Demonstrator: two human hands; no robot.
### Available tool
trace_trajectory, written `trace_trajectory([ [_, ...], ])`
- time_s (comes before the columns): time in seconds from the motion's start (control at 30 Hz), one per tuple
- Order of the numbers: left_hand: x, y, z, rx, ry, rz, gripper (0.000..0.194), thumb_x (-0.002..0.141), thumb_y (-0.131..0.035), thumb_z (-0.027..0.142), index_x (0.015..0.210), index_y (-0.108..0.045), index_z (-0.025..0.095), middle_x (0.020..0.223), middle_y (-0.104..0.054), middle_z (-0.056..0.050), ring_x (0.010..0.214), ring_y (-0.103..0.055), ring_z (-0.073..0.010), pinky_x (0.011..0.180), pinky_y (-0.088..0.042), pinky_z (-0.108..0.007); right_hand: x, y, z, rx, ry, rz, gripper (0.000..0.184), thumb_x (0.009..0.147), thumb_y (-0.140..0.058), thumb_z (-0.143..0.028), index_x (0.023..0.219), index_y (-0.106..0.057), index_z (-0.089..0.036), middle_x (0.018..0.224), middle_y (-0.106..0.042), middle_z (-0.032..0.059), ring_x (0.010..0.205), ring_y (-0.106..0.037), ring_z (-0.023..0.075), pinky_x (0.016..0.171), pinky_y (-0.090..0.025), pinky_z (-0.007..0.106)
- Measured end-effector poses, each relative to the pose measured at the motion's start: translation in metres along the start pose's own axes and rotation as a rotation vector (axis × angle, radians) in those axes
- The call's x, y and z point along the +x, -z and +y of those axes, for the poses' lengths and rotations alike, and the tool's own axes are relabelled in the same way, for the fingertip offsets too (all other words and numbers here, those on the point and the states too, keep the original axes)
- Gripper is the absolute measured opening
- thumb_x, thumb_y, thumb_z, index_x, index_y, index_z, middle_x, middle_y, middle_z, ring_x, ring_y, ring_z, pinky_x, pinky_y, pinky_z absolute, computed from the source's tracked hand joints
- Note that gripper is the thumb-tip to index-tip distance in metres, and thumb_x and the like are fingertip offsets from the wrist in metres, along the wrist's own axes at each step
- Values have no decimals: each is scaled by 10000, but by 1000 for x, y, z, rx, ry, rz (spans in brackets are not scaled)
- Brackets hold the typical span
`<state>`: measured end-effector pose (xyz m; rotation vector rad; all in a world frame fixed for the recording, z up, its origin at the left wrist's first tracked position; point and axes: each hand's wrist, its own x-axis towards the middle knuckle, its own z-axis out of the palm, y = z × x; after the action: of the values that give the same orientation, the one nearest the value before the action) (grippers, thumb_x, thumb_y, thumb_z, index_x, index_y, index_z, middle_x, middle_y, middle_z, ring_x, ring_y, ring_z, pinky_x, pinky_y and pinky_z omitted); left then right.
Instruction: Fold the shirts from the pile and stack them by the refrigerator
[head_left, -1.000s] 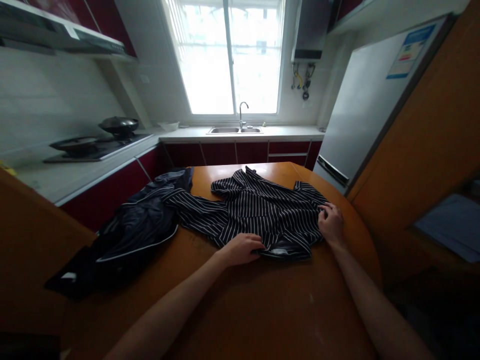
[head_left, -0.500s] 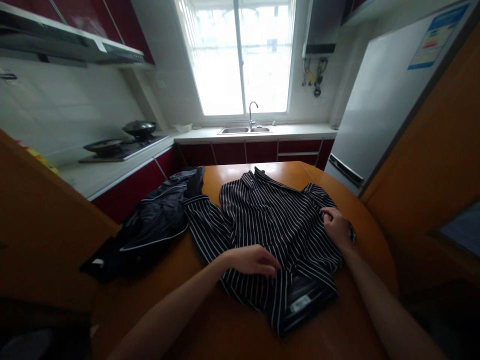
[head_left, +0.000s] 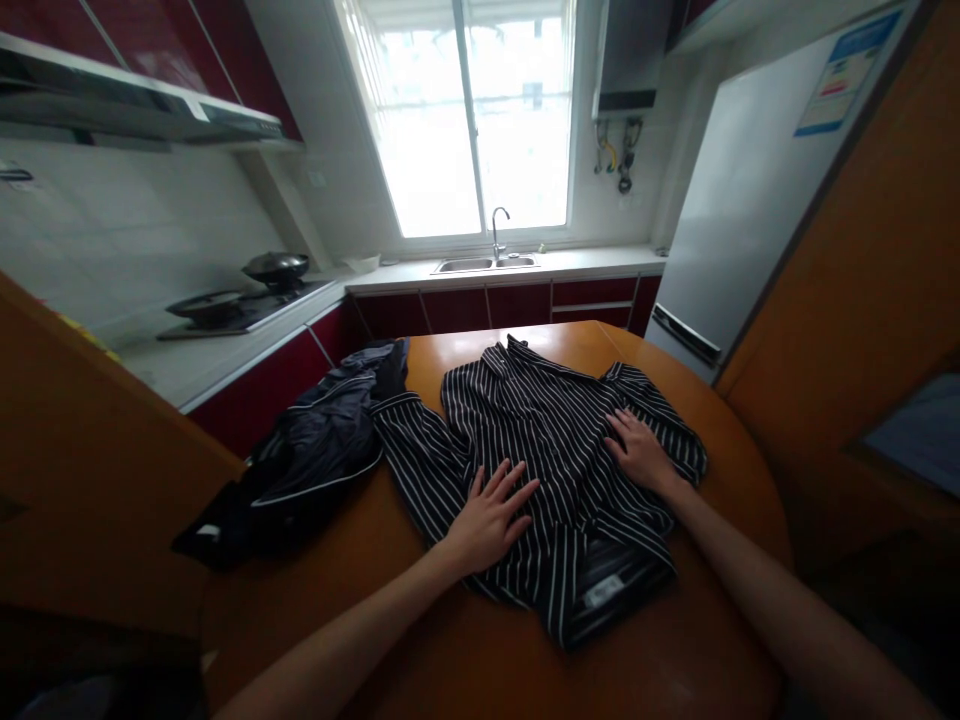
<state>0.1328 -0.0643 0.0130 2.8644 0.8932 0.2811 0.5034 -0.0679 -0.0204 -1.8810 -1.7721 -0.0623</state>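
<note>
A black shirt with white stripes [head_left: 551,420] lies spread on the wooden table [head_left: 637,650], its collar end toward me and a pale label showing inside. My left hand [head_left: 486,520] rests on the shirt's left part, fingers spread. On the right part, near the sleeve, my right hand [head_left: 637,448] lies flat with its fingers apart. Neither hand grips the cloth. The left sleeve reaches out toward a dark jacket-like garment [head_left: 322,430] with white piping, which is heaped at the table's left side.
Behind the table runs a counter with a steel sink [head_left: 465,265] and a tap [head_left: 496,228]. A wok [head_left: 276,266] and a pan [head_left: 206,305] stand on the stove at left. A fridge [head_left: 739,190] stands at right, beside a wooden panel.
My left hand has moved up and away from the collar, its fingers now spread. My right hand has shifted left from the sleeve and flattened onto the shirt. The right sleeve lies straighter.
</note>
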Motion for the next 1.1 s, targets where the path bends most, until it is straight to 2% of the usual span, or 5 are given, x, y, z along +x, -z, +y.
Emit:
trace_trajectory([
  [0.23,-13,0,-2,15,-27,-33,528,1051,-390,431,1568,-282,402,1651,-277,-27,1526,-192,-330,1197,-164,-655,-36,-2,1,-257,-121,-174,635,1002,-346,-533,1533,-413,-191,1621,-335,135,1507,-254,302,1212,-181,534],
  [0.5,-37,23,6,-146,-153,11,451,961,-602,353,1404,-538,295,1382,-544,-83,1299,-475,-278,1128,-383,-498,-66,25,-13,-69,-98,138,365,934,-472,-299,1218,-657,-163,1229,-615,166,1181,-544,315,1047,-428,471],
  [0.63,-65,32,-3,-211,-300,-107,592,811,-786,452,1345,-590,290,1349,-560,-88,1300,-449,-319,1113,-393,-490,-96,62,-15,249,204,-143,248,976,-492,-328,1047,-699,-211,1114,-642,107,1068,-588,248,975,-475,405],
  [0.8,-74,28,-21,-268,-272,-26,259,990,-507,171,1146,-694,259,1119,-636,-71,1071,-563,-211,954,-474,-345,-123,102,-14,298,370,-408,360,912,-647,-417,1218,-665,-228,1225,-610,113,1140,-551,258,1003,-444,413],
  [1.1,-83,47,-39,-411,-116,-111,261,968,-500,156,1041,-742,221,1001,-659,-61,917,-616,-172,826,-483,-269,-146,101,-64,222,381,-531,122,944,-578,-278,888,-646,-193,906,-656,61,893,-569,210,855,-432,373],
])
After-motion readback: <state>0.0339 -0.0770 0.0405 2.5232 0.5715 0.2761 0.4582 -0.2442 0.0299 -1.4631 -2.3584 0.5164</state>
